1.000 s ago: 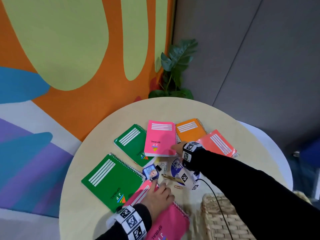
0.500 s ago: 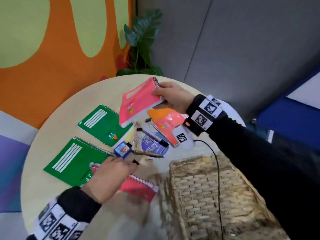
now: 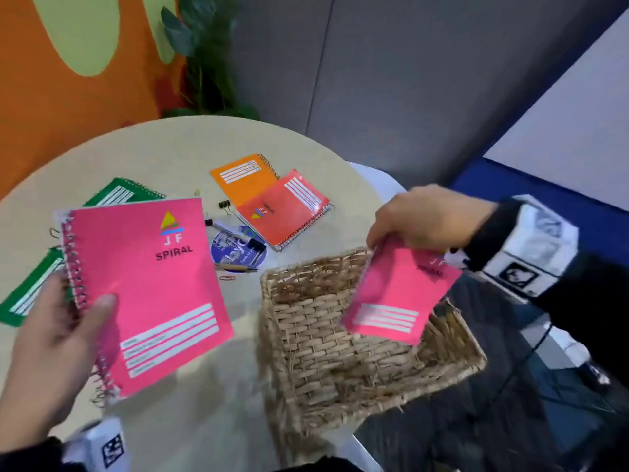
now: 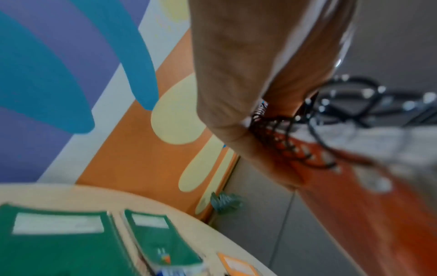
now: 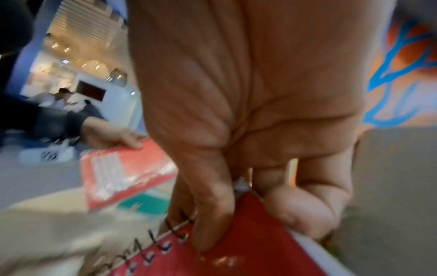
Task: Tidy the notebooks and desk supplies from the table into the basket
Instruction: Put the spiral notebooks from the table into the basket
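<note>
A large pink spiral notebook (image 3: 146,287) is gripped at its wire-bound edge by the left hand (image 3: 51,349), thumb pressed on the cover, and is held raised above the near side of the round tabletop (image 3: 163,148). Just to its right, a woven wicker basket (image 3: 299,386) is seen on the tabletop's near right edge. A smaller pink spiral notebook (image 3: 398,294) is pinched at its top edge by the fingers (image 3: 377,236) of the right hand (image 3: 429,216) and hangs tilted over the basket's opening; whether it touches the weave cannot be told. Between the two hands, a pen (image 3: 235,266), a paper clip (image 3: 227,278), a marker (image 3: 235,229) and a blue disc (image 3: 238,250) are scattered near the basket's far corner. Two green spiral notebooks (image 3: 30,291) lie partly hidden behind the large pink one. Farther back, a red-orange notebook (image 3: 282,209) overlaps an orange notebook (image 3: 241,178), with a black binder clip (image 3: 223,204) beside them. A potted plant (image 3: 204,56) stands beyond the tabletop against the painted wall.
</note>
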Demonstrator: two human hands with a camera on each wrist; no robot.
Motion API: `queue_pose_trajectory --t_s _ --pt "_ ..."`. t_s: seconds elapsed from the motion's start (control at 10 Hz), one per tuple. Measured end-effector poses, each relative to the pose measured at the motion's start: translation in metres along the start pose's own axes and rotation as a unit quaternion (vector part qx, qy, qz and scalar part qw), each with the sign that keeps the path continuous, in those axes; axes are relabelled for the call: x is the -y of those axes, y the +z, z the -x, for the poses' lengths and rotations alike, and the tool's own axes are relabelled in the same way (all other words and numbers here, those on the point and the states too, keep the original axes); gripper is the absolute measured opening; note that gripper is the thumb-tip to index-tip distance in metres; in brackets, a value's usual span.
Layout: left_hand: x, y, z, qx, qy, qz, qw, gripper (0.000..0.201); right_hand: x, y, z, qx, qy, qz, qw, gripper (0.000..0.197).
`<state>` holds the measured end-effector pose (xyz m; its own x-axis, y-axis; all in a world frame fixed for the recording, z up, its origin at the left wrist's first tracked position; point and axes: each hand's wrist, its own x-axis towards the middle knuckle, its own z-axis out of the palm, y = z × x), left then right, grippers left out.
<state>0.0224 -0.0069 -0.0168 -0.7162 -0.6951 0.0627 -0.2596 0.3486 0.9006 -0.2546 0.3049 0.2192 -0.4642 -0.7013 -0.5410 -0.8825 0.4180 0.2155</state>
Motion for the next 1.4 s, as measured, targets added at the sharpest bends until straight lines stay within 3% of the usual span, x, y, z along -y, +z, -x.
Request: queue_pose_trajectory --t_s 0.1,0.2,0.3,0.4,0.5,0.6,0.7,0.8,0.9,1.0,1.1,1.2,1.3,1.4 --pt "-0.123 0.025 0.041 0.065 -0.098 0.174 0.978 0.016 0.024 0.043 -0.036 0.11 -0.01 0.001 0.994 0.033" --pt "-0.12 0.045 0.057 0.107 -0.096 0.173 0.974 0.035 0.038 0.092 -0.08 0.19 -0.014 0.016 0.982 0.028" --pt "-0.119 0.051 0.063 0.115 -0.116 0.168 0.972 0.042 0.04 0.122 -0.107 0.207 -0.04 0.044 0.976 0.026" --pt "-0.129 0.06 0.07 0.145 -0.123 0.182 0.965 0.047 0.034 0.141 -0.119 0.185 -0.057 0.051 0.98 0.028" --pt "-0.136 0.066 0.069 0.163 -0.134 0.193 0.958 0.047 0.025 0.149 -0.114 0.148 -0.08 0.024 0.986 0.044" --pt "-0.137 0.075 0.065 0.17 -0.132 0.211 0.954 0.044 0.014 0.145 -0.093 0.023 -0.052 -0.215 0.975 0.059" --pt "-0.15 0.094 0.059 0.205 -0.117 0.221 0.946 0.044 0.016 0.135 -0.051 0.035 -0.074 -0.623 0.778 0.071" --pt "-0.17 0.118 0.052 0.257 -0.092 0.215 0.938 0.041 0.025 0.139 -0.02 0.012 -0.083 -0.768 0.635 0.049" --pt "-0.181 0.132 0.047 0.326 -0.094 0.193 0.921 0.037 0.018 0.153 -0.001 -0.068 -0.021 -0.817 0.573 0.038" --pt "-0.164 0.128 0.038 0.337 -0.088 0.128 0.929 0.043 -0.005 0.181 0.016 -0.093 0.054 -0.823 0.558 0.041" --pt "-0.13 0.114 0.028 0.319 -0.05 0.02 0.946 0.036 -0.022 0.216 0.017 -0.072 0.141 -0.785 0.599 0.035" --pt "-0.103 0.099 0.023 0.303 -0.044 -0.079 0.949 0.029 -0.03 0.249 0.003 -0.021 0.221 -0.684 0.695 0.026" --pt "-0.074 0.079 0.012 0.269 -0.052 -0.18 0.945 0.03 -0.028 0.262 -0.028 0.09 0.243 -0.451 0.854 0.007" --pt "-0.046 0.058 -0.011 0.269 -0.064 -0.291 0.916 0.036 -0.03 0.272 -0.041 0.147 0.262 -0.248 0.921 0.031"
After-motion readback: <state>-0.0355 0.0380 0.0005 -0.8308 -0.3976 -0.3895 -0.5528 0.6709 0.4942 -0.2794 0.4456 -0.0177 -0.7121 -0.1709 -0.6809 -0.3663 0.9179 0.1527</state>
